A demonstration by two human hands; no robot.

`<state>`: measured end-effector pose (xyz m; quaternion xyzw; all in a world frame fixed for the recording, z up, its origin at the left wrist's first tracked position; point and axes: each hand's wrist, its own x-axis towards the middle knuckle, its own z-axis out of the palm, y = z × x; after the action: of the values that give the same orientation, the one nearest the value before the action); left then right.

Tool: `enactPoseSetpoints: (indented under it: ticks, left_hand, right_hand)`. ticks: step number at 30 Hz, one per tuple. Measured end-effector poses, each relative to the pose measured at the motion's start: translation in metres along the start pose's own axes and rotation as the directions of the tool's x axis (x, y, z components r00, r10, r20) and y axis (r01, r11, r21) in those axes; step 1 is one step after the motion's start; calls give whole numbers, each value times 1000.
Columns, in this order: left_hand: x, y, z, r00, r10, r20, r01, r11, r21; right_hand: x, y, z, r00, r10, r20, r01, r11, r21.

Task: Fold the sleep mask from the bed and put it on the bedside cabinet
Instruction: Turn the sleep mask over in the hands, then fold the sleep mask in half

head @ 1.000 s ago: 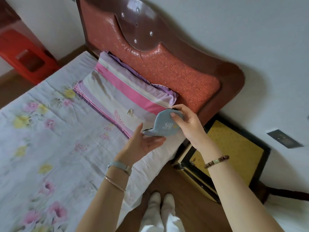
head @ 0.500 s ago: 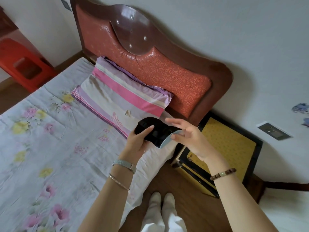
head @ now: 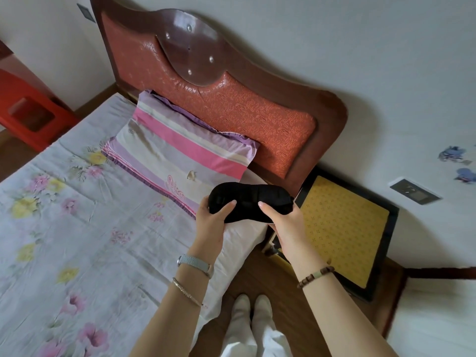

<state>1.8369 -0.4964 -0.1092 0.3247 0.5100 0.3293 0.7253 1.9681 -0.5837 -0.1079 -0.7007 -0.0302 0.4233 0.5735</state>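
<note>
While the sleep mask [head: 251, 203] is stretched open between both hands, black side up, it hangs in the air just above the near corner of the bed [head: 77, 228], in front of the striped pillow [head: 180, 153]. The left hand [head: 211, 228] pinches its left end, thumb on top and fingers hidden beneath; the right hand [head: 286, 226] pinches its right end the same way. No fold shows yet, so the folding step seems only about to begin.

Several things could go wrong. Soft fabric held only at its ends may sag or twist, so a fold could come out crooked. If one pinch slackens while the ends are brought together, the mask may slip and drop onto the bed's edge or to the wooden floor [head: 260, 276] beside the bed. The strap is not visible; hanging loose beneath, it could get caught inside the fold.

As for containers, none holding anything is clear. The bedside cabinet [head: 342, 228] stands just right of the bed, below the headboard [head: 231, 104], and its yellow patterned top looks bare. A red plastic piece [head: 31, 117] stands at the bed's far side, with a dark cut-out whose contents I cannot tell.
</note>
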Motion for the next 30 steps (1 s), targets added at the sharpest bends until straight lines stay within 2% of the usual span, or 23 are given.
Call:
enactPoseSetpoints:
  ticks: [2,4,7,9,12,16,22,24,26,28,30]
  left_hand:
    - [-2,-4,3,1000,22,13,-23,998,51]
    - [-4,-8,7,999,31,25,-34,994,102]
    - [-6,-13,16,996,4,89,-14,994,110]
    - [-8,-16,22,990,-32,137,20,996,91]
    - [-9,-19,27,981,-78,175,70,996,48]
    - [-9,-16,31,976,-147,162,159,985,-65]
    - [-10,-15,35,969,-188,162,206,973,-107]
    - [-9,-16,34,974,-174,142,183,982,-49]
    - [-6,-18,29,975,-162,152,171,984,-48]
    - [-4,-19,24,967,-152,205,178,978,-112]
    - [-4,-18,22,957,-152,247,198,965,-170]
  right_hand:
    - [-1,-2,4,988,-135,-80,127,988,-90]
    - [-6,-3,9,942,-316,-116,288,935,-207]
    - [-13,0,14,815,-576,-69,515,773,-369]
    - [-16,2,17,755,-656,-5,599,691,-405]
    - [-18,6,18,715,-693,87,649,612,-452]
    - [-16,11,17,674,-726,135,680,540,-496]
    - [-16,12,18,691,-662,290,679,454,-577]
    - [-16,12,16,728,-578,368,670,488,-560]
    - [-15,9,10,776,-497,388,630,633,-450]
    - [-12,7,3,803,-492,337,589,742,-320]
    - [-5,4,-4,829,-514,221,560,767,-313]
